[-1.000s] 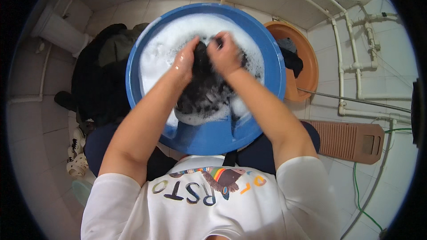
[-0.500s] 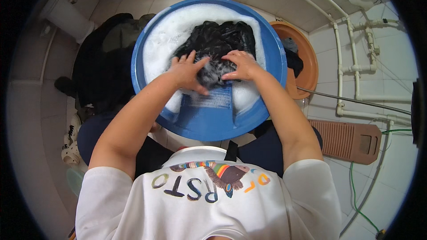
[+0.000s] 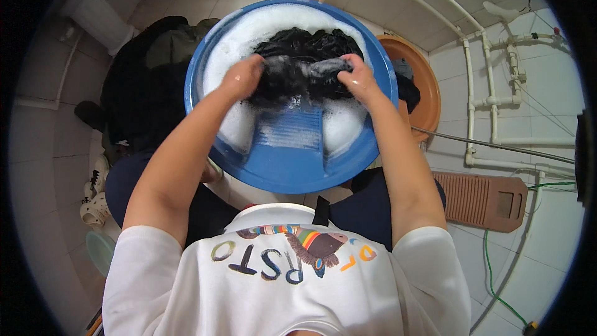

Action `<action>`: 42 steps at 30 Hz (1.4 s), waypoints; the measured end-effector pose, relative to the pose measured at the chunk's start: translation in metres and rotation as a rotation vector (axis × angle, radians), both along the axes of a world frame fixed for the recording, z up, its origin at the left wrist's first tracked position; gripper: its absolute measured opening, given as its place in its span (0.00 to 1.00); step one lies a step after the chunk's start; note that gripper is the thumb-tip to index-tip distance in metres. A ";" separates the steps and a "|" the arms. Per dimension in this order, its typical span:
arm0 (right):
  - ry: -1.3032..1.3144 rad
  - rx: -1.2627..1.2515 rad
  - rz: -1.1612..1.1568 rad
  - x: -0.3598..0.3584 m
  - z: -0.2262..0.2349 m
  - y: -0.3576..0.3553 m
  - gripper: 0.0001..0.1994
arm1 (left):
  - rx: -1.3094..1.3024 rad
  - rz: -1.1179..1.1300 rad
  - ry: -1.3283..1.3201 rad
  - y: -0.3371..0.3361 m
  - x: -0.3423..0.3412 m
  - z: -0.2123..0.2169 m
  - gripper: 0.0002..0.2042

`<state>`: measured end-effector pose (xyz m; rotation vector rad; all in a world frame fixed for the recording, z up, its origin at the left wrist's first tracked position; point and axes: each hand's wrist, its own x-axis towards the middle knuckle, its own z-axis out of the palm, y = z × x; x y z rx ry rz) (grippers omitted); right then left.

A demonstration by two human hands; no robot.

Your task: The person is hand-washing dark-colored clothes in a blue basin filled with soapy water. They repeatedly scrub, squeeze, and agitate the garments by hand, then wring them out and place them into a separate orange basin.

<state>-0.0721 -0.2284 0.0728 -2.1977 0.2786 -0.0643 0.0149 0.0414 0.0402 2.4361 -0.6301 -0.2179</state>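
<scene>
A round blue washtub (image 3: 273, 177) stands between my knees, with white suds (image 3: 233, 56) around its inside. Wet black cloth (image 3: 305, 46), probably a garment, lies bunched in the foam toward the far side. My left hand (image 3: 244, 77) grips the cloth's left edge, and my right hand (image 3: 359, 79) pinches its right edge, so a foamy fold stretches between them. Just nearer than the cloth, the tub's ribbed washboard (image 3: 289, 129) shows, wet and partly covered with suds. The fingertips of my left hand are hidden in the cloth.
An orange basin (image 3: 429, 99) with dark clothes stands right of the tub. A brown washboard (image 3: 482, 200) lies on the tiled floor. Dark clothes (image 3: 140, 87) are heaped at the left, near pale clogs (image 3: 94, 208). White pipes (image 3: 471, 99) and a green hose (image 3: 491, 274) are at the right.
Both hands have gone from spread over the cloth to gripping its two sides, slightly farther away and wider apart. The near part of the cloth is lifted, uncovering more of the ribbed washboard.
</scene>
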 end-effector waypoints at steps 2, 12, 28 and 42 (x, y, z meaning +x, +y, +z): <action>0.022 0.266 -0.091 0.008 0.001 -0.017 0.16 | -0.480 0.127 0.351 0.011 0.025 -0.009 0.11; 0.015 -0.389 0.022 0.004 -0.012 -0.017 0.15 | 0.023 -0.011 -0.490 -0.009 -0.006 0.021 0.12; 0.320 -1.025 0.463 0.007 -0.078 0.013 0.28 | 0.406 -0.287 0.171 -0.003 0.004 -0.049 0.18; 0.301 -0.099 0.218 0.022 -0.017 -0.021 0.20 | 0.230 -0.207 0.088 0.004 0.026 -0.015 0.11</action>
